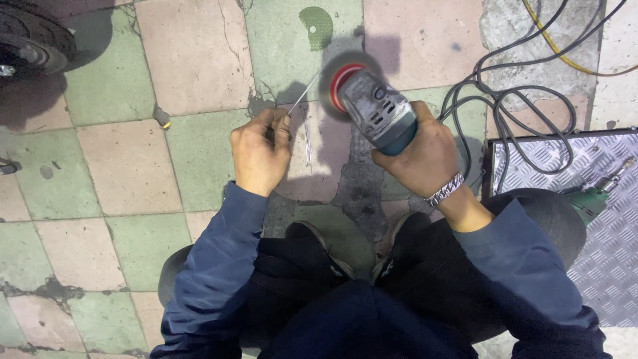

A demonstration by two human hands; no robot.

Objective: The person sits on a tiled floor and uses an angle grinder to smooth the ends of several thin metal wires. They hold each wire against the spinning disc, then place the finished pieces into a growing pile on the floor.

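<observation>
While the person crouches over a floor of worn pink and green tiles [119,166], the right hand [425,156] is wrapped around the body of a grey and teal angle grinder [379,113], fingers clenched on its housing. At the tool's front a red-centred grinding disc [342,83] appears blurred. The left hand [260,154] pinches a thin, straight metal rod [302,96] between thumb and fingertips; the rod slants up and to the right, its far end meeting the edge of the disc. A metal-link wristwatch [445,189] sits on the right wrist, and both arms wear dark blue sleeves [219,259]. Black shoes [319,249] rest on the tiles just below the hands. To the right, a coiled grey cable [512,113] lies partly on a ridged metal plate [611,252], beside a green power drill [595,196]. A green disc fragment [318,25] lies on the floor beyond the grinder.
</observation>
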